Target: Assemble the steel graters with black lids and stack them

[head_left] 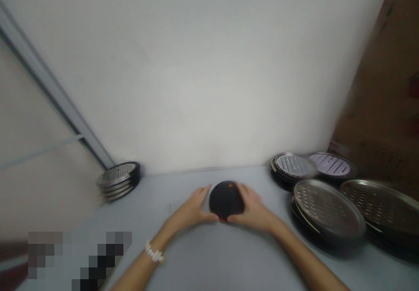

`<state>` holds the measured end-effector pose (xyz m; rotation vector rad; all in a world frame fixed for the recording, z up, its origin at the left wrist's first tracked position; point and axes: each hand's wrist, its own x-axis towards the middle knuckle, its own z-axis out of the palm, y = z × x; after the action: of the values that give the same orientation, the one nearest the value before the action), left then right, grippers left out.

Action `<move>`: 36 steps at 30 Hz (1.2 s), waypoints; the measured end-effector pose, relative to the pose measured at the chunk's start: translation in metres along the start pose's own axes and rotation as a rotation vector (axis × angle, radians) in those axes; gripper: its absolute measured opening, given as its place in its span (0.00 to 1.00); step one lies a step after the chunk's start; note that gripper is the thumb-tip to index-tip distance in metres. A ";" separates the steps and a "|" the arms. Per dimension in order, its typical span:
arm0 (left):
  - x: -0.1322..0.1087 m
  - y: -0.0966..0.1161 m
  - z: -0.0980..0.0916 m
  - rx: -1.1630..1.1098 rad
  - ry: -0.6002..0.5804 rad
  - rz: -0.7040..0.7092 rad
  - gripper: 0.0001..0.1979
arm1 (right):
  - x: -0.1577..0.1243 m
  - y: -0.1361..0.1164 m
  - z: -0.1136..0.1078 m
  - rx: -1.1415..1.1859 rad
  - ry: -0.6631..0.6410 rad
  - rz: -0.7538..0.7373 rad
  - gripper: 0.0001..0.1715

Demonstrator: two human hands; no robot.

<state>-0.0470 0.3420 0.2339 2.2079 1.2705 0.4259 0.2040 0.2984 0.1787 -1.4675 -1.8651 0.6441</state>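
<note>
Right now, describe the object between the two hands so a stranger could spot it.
On the pale grey table, perforated metal trays lie stacked at right. Between the left hand and right hand sits a black dome with a small orange mark on top, unperforated, unlike the trays.

The base of the dark round dome point(227, 199) was partly hidden by the left grip point(191, 208) and right grip point(252, 210); to its right, perforated metal trays point(327, 208) were blurred and a cardboard box point(376, 86) was cut off by the edge.
</note>
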 end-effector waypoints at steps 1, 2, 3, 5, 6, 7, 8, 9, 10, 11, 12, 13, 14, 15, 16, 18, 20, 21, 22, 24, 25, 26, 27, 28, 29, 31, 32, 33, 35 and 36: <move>0.002 0.001 0.001 -0.038 -0.029 0.070 0.57 | -0.001 0.000 0.000 -0.022 -0.024 -0.014 0.69; 0.004 0.002 0.003 -0.072 -0.051 0.126 0.58 | -0.001 0.001 0.001 -0.041 -0.038 -0.022 0.70; 0.005 0.003 0.006 -0.098 -0.060 0.164 0.58 | -0.001 0.002 0.002 -0.058 -0.044 -0.026 0.72; 0.005 0.008 0.012 -0.125 -0.043 0.202 0.57 | -0.001 0.004 0.002 -0.080 -0.048 -0.042 0.74; 0.004 0.009 0.013 -0.129 -0.033 0.208 0.56 | -0.001 0.005 0.003 -0.085 -0.049 -0.053 0.75; 0.003 0.009 0.012 -0.127 -0.033 0.207 0.55 | -0.002 0.005 0.003 -0.088 -0.050 -0.061 0.75; 0.002 0.008 0.009 -0.120 -0.042 0.197 0.52 | -0.002 0.005 0.003 -0.088 -0.050 -0.062 0.75; 0.001 0.004 0.003 -0.100 -0.054 0.176 0.48 | -0.002 0.006 0.002 -0.087 -0.051 -0.058 0.75; 0.000 -0.002 -0.006 -0.060 -0.067 0.136 0.43 | -0.003 0.006 0.002 -0.088 -0.050 -0.053 0.75; -0.001 -0.009 -0.018 0.005 -0.058 0.067 0.37 | -0.003 0.006 0.002 -0.089 -0.047 -0.048 0.74; -0.001 -0.018 -0.031 0.106 -0.057 -0.005 0.31 | -0.003 0.006 0.003 -0.090 -0.039 -0.047 0.73; -0.002 -0.029 -0.044 0.246 -0.049 -0.091 0.26 | -0.002 0.007 0.003 -0.092 -0.033 -0.052 0.72; -0.003 -0.039 -0.057 0.398 -0.041 -0.184 0.21 | -0.002 0.007 0.003 -0.096 -0.027 -0.062 0.72; -0.005 -0.049 -0.068 0.451 -0.030 -0.233 0.18 | -0.001 0.008 0.004 -0.101 -0.023 -0.074 0.71; -0.007 -0.058 -0.077 0.479 -0.029 -0.266 0.16 | -0.001 0.008 0.005 -0.109 -0.021 -0.087 0.71; -0.011 -0.071 -0.087 0.506 -0.052 -0.305 0.14 | -0.001 0.009 0.006 -0.121 -0.018 -0.111 0.71; -0.015 -0.078 -0.087 0.515 -0.079 -0.322 0.14 | -0.001 0.009 0.006 -0.123 -0.016 -0.128 0.71; -0.016 -0.080 -0.085 0.518 -0.087 -0.327 0.13 | -0.001 0.009 0.006 -0.121 -0.014 -0.131 0.71; -0.017 -0.081 -0.083 0.522 -0.091 -0.331 0.13 | -0.001 0.010 0.006 -0.118 -0.014 -0.131 0.71; -0.016 -0.081 -0.078 0.529 -0.093 -0.338 0.12 | -0.001 0.010 0.005 -0.116 -0.023 -0.131 0.71; -0.014 -0.081 -0.077 0.532 -0.096 -0.342 0.12 | -0.002 0.010 0.004 -0.115 -0.027 -0.132 0.70; -0.012 -0.081 -0.076 0.535 -0.100 -0.347 0.12 | -0.002 0.011 0.003 -0.111 -0.030 -0.134 0.70; -0.010 -0.081 -0.075 0.538 -0.106 -0.353 0.12 | -0.001 0.011 0.003 -0.106 -0.031 -0.135 0.69; -0.008 -0.081 -0.075 0.543 -0.114 -0.360 0.13 | -0.001 0.011 0.002 -0.100 -0.030 -0.136 0.69; -0.005 -0.081 -0.074 0.548 -0.123 -0.367 0.14 | -0.001 0.011 0.002 -0.093 -0.027 -0.137 0.69; -0.001 -0.079 -0.073 0.563 -0.140 -0.374 0.15 | -0.001 0.011 0.001 -0.086 -0.020 -0.145 0.68; 0.000 -0.078 -0.072 0.573 -0.144 -0.372 0.15 | -0.001 0.011 0.000 -0.087 -0.017 -0.151 0.68; 0.001 -0.076 -0.071 0.584 -0.147 -0.368 0.14 | 0.000 0.010 -0.001 -0.090 -0.013 -0.158 0.68; 0.001 -0.072 -0.068 0.605 -0.145 -0.354 0.13 | 0.000 0.008 -0.002 -0.100 -0.005 -0.170 0.68; 0.001 -0.070 -0.067 0.614 -0.142 -0.347 0.13 | 0.000 0.008 -0.002 -0.105 -0.002 -0.175 0.67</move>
<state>-0.1300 0.3918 0.2451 2.3529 1.8362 -0.2933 0.2108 0.3005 0.1747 -1.3490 -2.0280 0.4704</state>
